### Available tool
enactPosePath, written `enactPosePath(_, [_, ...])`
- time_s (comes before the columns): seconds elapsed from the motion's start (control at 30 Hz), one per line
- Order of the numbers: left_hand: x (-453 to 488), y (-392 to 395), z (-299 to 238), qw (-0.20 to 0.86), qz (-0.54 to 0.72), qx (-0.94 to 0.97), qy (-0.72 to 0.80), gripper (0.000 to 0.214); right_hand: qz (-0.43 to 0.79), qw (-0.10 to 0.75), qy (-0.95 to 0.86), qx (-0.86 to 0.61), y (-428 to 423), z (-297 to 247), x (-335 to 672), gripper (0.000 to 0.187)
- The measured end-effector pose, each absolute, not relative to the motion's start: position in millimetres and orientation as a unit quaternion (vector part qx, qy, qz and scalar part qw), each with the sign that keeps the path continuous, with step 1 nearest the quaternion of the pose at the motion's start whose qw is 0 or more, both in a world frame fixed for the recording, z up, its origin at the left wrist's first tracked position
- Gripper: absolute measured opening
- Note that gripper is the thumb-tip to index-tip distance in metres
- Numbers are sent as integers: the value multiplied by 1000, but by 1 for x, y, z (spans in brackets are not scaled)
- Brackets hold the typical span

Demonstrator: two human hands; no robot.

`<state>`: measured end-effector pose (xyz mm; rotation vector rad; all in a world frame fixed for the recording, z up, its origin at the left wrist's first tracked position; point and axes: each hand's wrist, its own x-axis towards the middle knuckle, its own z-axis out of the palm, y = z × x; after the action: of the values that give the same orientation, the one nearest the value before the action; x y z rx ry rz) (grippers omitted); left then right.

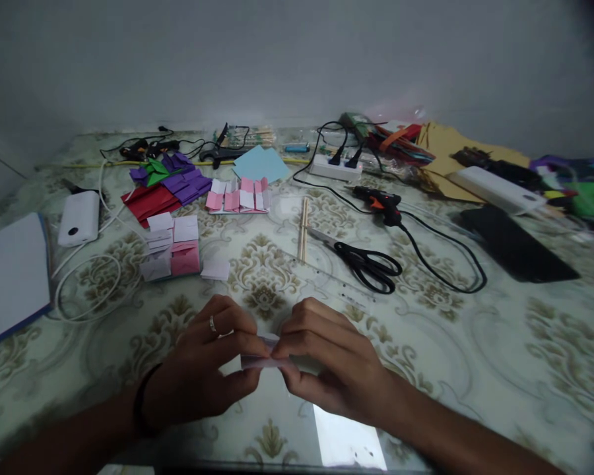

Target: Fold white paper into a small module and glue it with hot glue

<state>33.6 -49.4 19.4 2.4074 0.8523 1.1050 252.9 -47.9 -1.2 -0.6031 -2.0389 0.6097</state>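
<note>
Near the front of the table, a small piece of pale pink paper (pixel 257 362) is pinched between both hands, with a crease along it. My left hand (pixel 212 353), with a ring and a dark wristband, grips its left part between thumb and fingers. On its right part, my right hand (pixel 329 356) is closed the same way, fingertips almost touching the left ones. Beyond the left hand lie folded pink and white papers (pixel 185 260) and a loose pale folded piece (pixel 216 269). Another set of folded pink and white papers (pixel 246 198) sits farther back.
Black-handled scissors (pixel 366 262), thin wooden sticks (pixel 303 231) and a clear ruler (pixel 341 287) lie ahead. A glue gun (pixel 383 203) trails its cord at right, near a black phone (pixel 517 244). At left are a white power bank (pixel 79 219) and a notebook (pixel 14 277).
</note>
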Motion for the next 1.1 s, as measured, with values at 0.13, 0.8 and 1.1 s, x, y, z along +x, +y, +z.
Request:
enactPosePath(0.13, [34,-51,21,161,393,853,305,21,239,448,-825,-246,-49,-1,253,6])
enactPosePath(0.8, [30,-50,20,190,372,853,312,18,291,429,-821,-240,-41,9,258,7])
enactPosePath(1.1, [22,-49,12,266,400,797,366,19,346,437,-780,-284,-30,6,267,14])
